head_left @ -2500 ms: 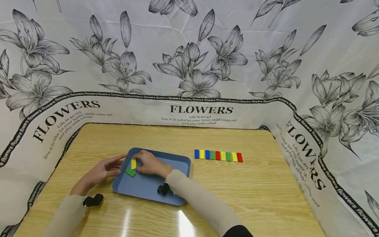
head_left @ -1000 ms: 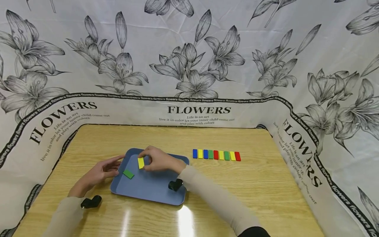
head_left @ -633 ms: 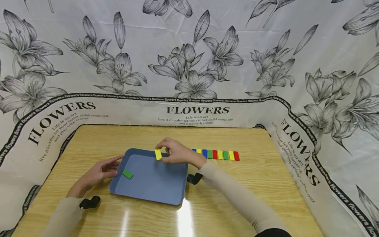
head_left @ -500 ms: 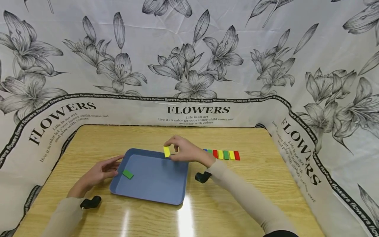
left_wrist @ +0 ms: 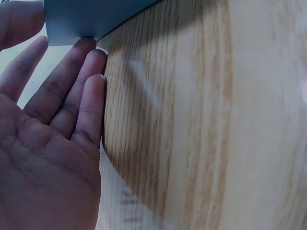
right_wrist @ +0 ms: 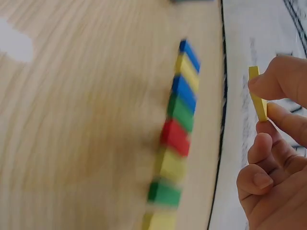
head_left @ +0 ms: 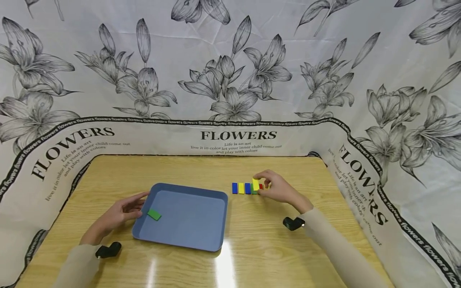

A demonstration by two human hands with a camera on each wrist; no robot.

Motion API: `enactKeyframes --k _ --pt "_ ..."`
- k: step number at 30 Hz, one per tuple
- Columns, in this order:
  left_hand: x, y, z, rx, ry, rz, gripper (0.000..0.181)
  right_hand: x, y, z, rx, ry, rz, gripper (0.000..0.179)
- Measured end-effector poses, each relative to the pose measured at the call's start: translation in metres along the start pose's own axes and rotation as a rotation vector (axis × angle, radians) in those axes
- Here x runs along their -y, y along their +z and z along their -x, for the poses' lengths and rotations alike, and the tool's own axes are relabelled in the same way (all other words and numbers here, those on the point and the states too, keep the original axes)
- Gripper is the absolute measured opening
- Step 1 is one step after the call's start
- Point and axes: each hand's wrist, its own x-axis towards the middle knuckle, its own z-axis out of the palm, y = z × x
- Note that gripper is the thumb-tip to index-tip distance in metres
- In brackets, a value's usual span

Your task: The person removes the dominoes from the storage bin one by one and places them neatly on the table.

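Between thumb and fingers my right hand (head_left: 279,187) pinches a yellow domino-like block (head_left: 255,184), raised over the row of coloured blocks. In the right wrist view the same yellow block (right_wrist: 258,94) is held by its edges, clear of the table. My left hand (head_left: 117,214) rests at the left side of the blue tray (head_left: 191,216); the left wrist view has its fairly straight fingers (left_wrist: 67,91) touching the tray's wall. A single green block (head_left: 154,214) lies in the tray near its left side.
A row of flat blocks in blue, yellow, green and red (right_wrist: 175,137) lies right of the tray, its right part hidden behind my right hand in the head view. Flower-printed cloth (head_left: 234,136) walls the wooden table (head_left: 273,252) at back and sides.
My right hand has lifted the yellow block out of the tray and carried it right, over the row. The left hand has stayed at the tray; the green block still lies inside.
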Motion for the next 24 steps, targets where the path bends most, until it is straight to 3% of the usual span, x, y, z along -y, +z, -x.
enactKeyframes --k 11,24 --pt "0.000 -0.002 0.001 0.003 -0.007 -0.001 0.065 -0.069 -0.023 0.040 -0.019 0.160 0.017 0.048" --pt "0.000 -0.002 -0.001 0.018 -0.008 0.037 0.066 -0.104 -0.040 0.055 -0.048 0.220 -0.004 0.050"
